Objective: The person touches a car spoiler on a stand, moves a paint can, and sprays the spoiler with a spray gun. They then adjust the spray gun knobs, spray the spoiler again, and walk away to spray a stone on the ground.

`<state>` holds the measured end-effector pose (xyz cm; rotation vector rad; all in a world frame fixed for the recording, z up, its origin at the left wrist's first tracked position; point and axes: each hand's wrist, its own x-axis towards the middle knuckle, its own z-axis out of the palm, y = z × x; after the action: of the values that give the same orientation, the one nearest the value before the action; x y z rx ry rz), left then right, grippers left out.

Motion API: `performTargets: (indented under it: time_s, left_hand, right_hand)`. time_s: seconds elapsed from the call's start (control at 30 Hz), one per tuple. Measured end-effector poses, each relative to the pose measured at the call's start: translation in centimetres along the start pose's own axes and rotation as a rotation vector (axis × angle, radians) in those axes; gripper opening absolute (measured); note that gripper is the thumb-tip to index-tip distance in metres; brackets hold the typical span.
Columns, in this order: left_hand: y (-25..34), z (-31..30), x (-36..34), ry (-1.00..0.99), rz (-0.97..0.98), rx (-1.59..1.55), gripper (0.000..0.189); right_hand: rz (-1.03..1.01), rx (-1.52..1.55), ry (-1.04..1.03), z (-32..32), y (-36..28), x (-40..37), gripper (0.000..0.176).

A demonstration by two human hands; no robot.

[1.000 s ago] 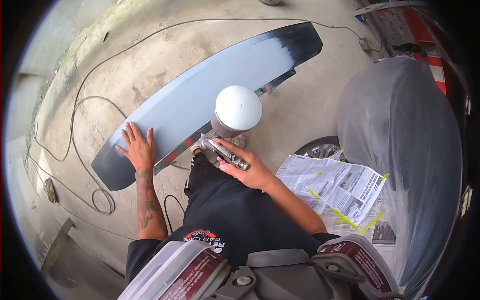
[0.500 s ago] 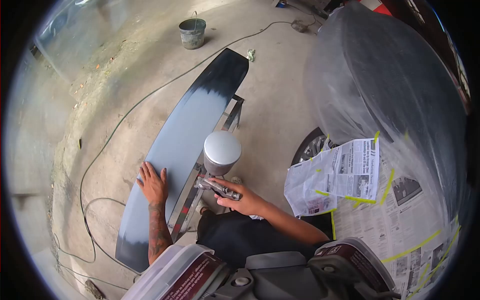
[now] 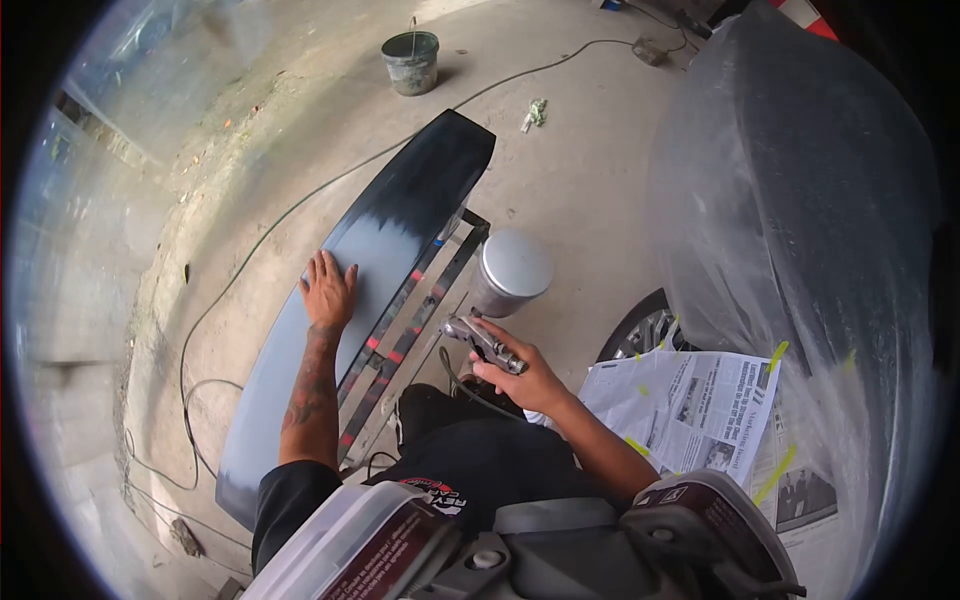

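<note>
A long curved panel (image 3: 385, 245), pale grey along its middle with black far and darker near ends, rests on a metal stand (image 3: 432, 305). My left hand (image 3: 329, 292) lies flat on the panel's grey surface near its left edge, fingers extended and slightly apart. To the right of the stand, my right hand (image 3: 522, 372) is wrapped round the handle of a spray gun (image 3: 470, 335). A large silver-grey cup (image 3: 515, 268) sits on top of the gun, apart from the panel. What is inside the cup is hidden.
A bucket (image 3: 410, 72) stands on the concrete floor beyond the panel. An air hose (image 3: 330, 183) runs across the floor. At right is a plastic-covered car (image 3: 790, 190) with taped newspaper (image 3: 680, 405) and an exposed wheel (image 3: 645, 328). My respirator (image 3: 550, 550) fills the bottom.
My left hand has slid along the panel toward its black far end. My right hand has moved the spray gun forward and right. The camera view has shifted slightly.
</note>
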<state>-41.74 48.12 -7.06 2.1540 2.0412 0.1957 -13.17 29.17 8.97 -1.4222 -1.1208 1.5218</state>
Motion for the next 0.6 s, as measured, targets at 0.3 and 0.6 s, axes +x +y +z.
performTargets:
  time_s: [0.3, 0.6]
  left_hand:
    - [9.5, 3.5, 10.1, 0.051, 0.097, 0.020, 0.070]
    - [18.6, 6.1, 20.3, 0.014, 0.234, -0.026, 0.071]
  right_hand:
    - [0.101, 0.043, 0.162, -8.7, 0.0, 3.1, 0.063]
    - [0.135, 0.035, 0.279, -14.1, -1.4, 9.3, 0.063]
